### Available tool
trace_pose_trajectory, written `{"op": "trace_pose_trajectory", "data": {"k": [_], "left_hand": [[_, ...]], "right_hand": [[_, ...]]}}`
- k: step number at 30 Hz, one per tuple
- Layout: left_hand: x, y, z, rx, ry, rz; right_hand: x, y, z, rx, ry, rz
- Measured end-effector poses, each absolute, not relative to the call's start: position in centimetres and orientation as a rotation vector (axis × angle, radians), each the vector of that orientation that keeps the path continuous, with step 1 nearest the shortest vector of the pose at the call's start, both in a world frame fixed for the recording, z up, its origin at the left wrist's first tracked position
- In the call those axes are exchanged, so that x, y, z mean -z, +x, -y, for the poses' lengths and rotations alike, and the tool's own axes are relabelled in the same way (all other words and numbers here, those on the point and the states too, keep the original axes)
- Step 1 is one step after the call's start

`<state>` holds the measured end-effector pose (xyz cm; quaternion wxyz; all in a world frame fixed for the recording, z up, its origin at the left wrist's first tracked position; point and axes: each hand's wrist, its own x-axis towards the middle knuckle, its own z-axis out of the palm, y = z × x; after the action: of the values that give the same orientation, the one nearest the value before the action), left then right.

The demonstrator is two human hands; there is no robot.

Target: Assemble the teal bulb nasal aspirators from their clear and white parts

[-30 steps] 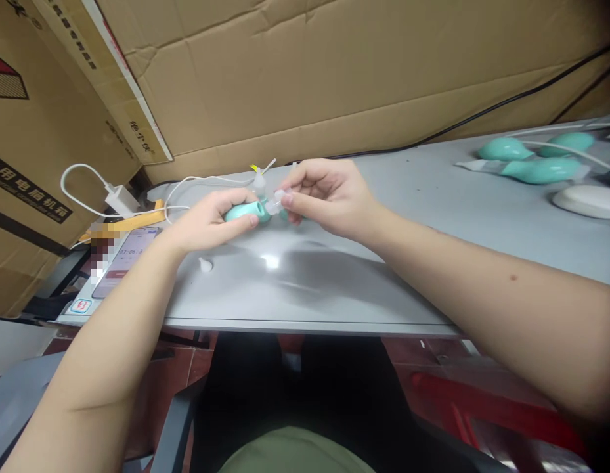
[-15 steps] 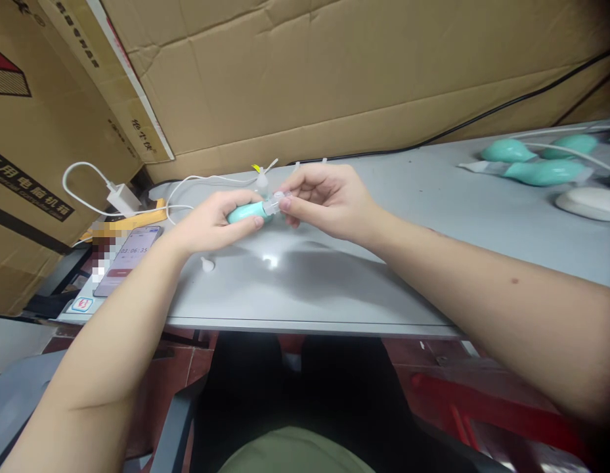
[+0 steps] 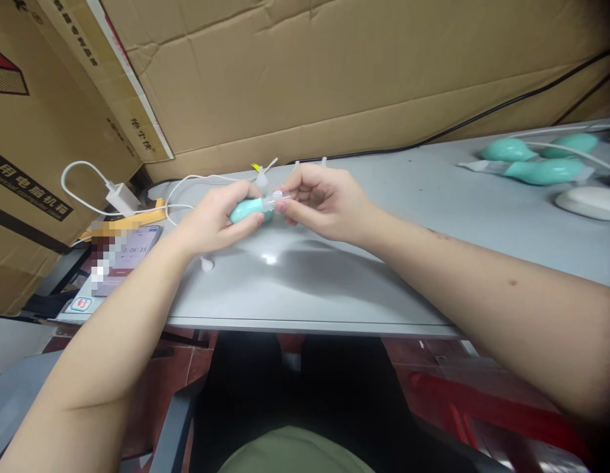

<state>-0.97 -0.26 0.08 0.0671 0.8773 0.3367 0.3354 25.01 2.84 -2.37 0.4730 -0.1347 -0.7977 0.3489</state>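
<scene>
My left hand (image 3: 220, 217) is closed round a turquoise squeeze bulb (image 3: 243, 210), which looks like part of a nasal aspirator. A clear plastic tube piece (image 3: 269, 201) sits at the bulb's right end. Its far end is pinched between the thumb and fingers of my right hand (image 3: 324, 200). How far the tube piece goes into the bulb cannot be made out. Behind my hands stands a translucent nozzle tip (image 3: 261, 177). A small white tip (image 3: 207, 264) lies on the table below my left wrist.
Several turquoise bulbs (image 3: 545, 172) with clear ends lie at the right by a white mouse-shaped object (image 3: 588, 202). A phone (image 3: 132, 256), a yellow power strip (image 3: 159, 209) and a white charger (image 3: 122, 197) are at the left. Cardboard (image 3: 334, 79) walls the table's back edge.
The clear piece has tilted closer to level between my hands. Both hands keep their hold, with only slight shifts. The rest of the table looks the same.
</scene>
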Motion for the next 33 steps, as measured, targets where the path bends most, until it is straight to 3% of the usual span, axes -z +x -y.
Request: {"op": "trace_pose_trajectory", "data": {"k": [18, 33], "left_hand": [[0.9, -0.6, -0.2, -1.179, 2.78, -0.873], [1.3, -0.5, -0.2, -1.251, 2.807, -0.923]], "right_hand": [[2.1, 25.0, -3.1, -1.162, -0.335, 1.878], [2.2, 24.7, -2.3, -1.06, -0.339, 1.848]]}}
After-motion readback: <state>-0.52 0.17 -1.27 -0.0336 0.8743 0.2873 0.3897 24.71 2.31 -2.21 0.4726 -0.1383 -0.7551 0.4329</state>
